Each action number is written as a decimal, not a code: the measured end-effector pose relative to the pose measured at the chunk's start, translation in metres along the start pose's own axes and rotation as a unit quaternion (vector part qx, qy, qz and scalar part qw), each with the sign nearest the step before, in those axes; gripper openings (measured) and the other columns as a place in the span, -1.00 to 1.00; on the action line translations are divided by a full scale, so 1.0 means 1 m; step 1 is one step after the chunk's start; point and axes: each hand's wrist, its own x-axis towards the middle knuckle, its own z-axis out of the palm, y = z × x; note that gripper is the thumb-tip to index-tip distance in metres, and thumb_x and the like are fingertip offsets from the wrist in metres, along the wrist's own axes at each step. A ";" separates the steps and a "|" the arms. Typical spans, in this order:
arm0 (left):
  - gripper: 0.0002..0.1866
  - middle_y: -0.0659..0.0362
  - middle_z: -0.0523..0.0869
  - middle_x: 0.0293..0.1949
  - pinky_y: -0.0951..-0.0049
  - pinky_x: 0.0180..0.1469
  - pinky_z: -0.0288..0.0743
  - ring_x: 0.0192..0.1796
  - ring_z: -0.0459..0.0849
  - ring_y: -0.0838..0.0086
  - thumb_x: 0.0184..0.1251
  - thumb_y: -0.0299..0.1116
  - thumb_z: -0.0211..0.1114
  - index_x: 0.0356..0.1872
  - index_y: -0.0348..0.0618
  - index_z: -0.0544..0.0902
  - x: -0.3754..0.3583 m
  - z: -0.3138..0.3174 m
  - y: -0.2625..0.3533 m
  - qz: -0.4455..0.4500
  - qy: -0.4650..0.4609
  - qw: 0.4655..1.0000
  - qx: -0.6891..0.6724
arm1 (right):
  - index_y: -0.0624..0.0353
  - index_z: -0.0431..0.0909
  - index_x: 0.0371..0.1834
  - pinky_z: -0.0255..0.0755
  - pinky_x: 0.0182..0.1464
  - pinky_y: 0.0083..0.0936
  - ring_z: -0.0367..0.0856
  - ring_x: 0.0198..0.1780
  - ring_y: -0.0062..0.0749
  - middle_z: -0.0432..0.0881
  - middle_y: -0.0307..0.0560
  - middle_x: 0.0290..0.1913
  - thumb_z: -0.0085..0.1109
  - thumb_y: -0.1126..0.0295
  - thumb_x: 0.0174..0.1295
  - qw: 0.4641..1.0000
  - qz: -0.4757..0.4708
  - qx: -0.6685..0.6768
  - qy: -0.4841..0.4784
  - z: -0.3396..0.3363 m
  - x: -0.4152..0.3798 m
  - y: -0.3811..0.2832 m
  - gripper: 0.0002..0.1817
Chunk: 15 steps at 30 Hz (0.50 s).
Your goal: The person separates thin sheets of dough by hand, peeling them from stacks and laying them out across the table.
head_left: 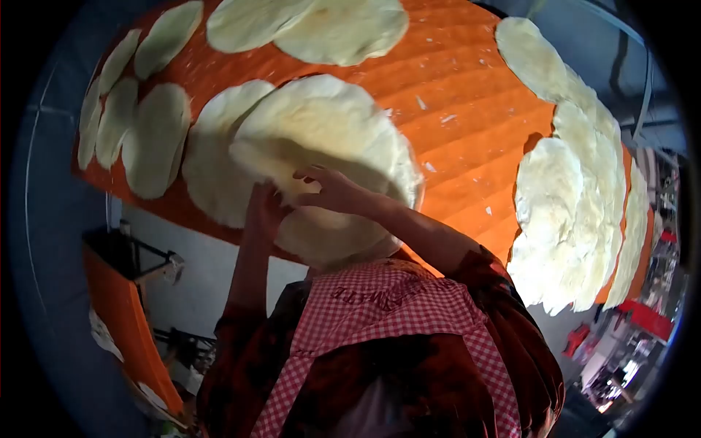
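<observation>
A large, round, pale flatbread (314, 120) lies on the orange table in front of me, partly over other flatbreads. My left hand (269, 206) is at its near left side, fingers curled in against the bread; shadow hides part of the fingertips. Just to the right, my right hand (332, 191) hovers low over or touches the same flatbread, with thumb and fingers curved and a gap between them. Beneath both forearms more pale bread (328, 233) shows near the table's edge. Another flatbread (215, 157) lies partly underneath on the left.
The orange table (460, 139) carries scattered white flakes. Several flatbreads (157, 139) lie at the left, and more (339, 29) at the far side. Overlapping flatbreads (555, 197) line the right edge. A black metal frame (135, 255) stands below the table at left.
</observation>
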 end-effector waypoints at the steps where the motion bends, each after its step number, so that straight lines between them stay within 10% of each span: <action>1: -0.58 0.15 0.54 0.05 0.29 0.00 0.51 0.12 0.52 0.33 0.33 -0.22 0.14 0.17 -0.06 0.38 0.004 0.001 -0.002 0.028 -0.012 0.999 0.043 | 0.28 0.49 0.02 0.47 -0.02 -0.34 0.61 -0.10 -0.15 0.64 0.04 -0.13 0.25 0.12 0.15 0.999 0.032 -0.015 -0.002 0.012 0.004 0.000 -0.50; 9: -0.48 0.15 0.55 -0.02 0.28 -0.11 0.61 -0.03 0.59 0.35 0.22 -0.33 0.17 0.22 -0.06 0.28 -0.007 0.034 0.005 0.065 0.014 0.988 0.138 | 0.33 0.52 -0.01 0.45 -0.22 -0.58 0.54 -0.19 -0.53 0.61 -0.11 -0.25 0.12 0.27 0.23 0.953 0.261 0.155 -0.002 0.005 0.019 -0.007 -0.63; 15: -0.56 0.12 0.53 -0.05 0.31 -0.16 0.62 -0.05 0.59 0.37 0.17 -0.46 0.12 0.12 -0.20 0.37 0.010 0.030 -0.002 0.059 -0.010 0.985 0.162 | 0.31 0.53 -0.08 0.45 -0.21 -0.46 0.56 -0.20 -0.40 0.61 -0.04 -0.27 0.15 0.25 0.21 0.977 0.181 0.059 0.100 0.007 0.018 -0.006 -0.65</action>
